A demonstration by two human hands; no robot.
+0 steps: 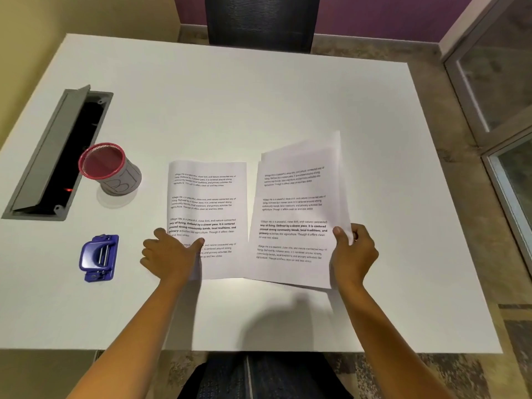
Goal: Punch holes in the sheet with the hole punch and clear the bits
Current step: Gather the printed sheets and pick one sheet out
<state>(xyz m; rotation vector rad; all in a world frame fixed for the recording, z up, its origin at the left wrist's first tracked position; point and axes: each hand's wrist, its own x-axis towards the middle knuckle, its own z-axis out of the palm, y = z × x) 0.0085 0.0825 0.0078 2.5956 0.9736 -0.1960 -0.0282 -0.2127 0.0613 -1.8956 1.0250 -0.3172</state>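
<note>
A printed sheet (210,197) lies flat on the white table (259,96). My left hand (167,254) rests on its lower left corner, fingers spread and thumb pressing the paper. To its right, a thin stack of printed sheets (293,211) is lifted at its right side. My right hand (352,251) pinches that stack's right edge, thumb on top. The blue hole punch (99,257) sits on the table to the left of my left hand, apart from both hands and from the paper.
A grey cup with a red mesh rim (110,171) stands behind the punch. An open grey cable hatch (57,156) is set into the table's left side. A dark chair (260,21) stands at the far edge. Glass panels (501,96) are on the right.
</note>
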